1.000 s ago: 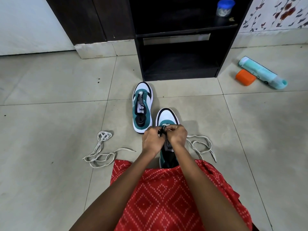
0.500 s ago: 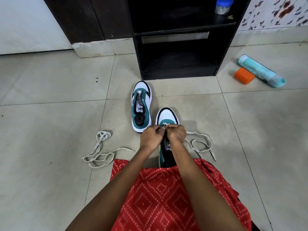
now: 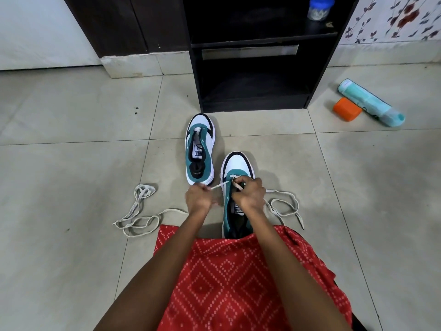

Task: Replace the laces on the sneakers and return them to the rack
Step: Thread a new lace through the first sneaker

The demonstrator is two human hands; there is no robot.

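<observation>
Two white and teal sneakers stand on the tiled floor. The far sneaker (image 3: 200, 151) has no lace. The near sneaker (image 3: 237, 168) lies in front of my lap, its heel hidden under red cloth. My left hand (image 3: 200, 199) pinches one end of a white lace (image 3: 220, 185) and holds it out to the left of the shoe. My right hand (image 3: 249, 193) rests over the shoe's tongue and pinches the lace at the front eyelets. The rest of this lace (image 3: 284, 204) trails on the floor to the right. A second loose lace (image 3: 138, 211) lies at the left.
The black shoe rack (image 3: 253, 101) stands just behind the sneakers, its lower shelf open; a blue-lidded jar (image 3: 318, 8) sits on the upper shelf. An orange box (image 3: 347, 112) and a pale teal bottle (image 3: 371, 102) lie on the floor at the right.
My left hand has moved left, away from my right hand, drawing a length of lace out through the front eyelets. The right hand stays over the shoe.
</observation>
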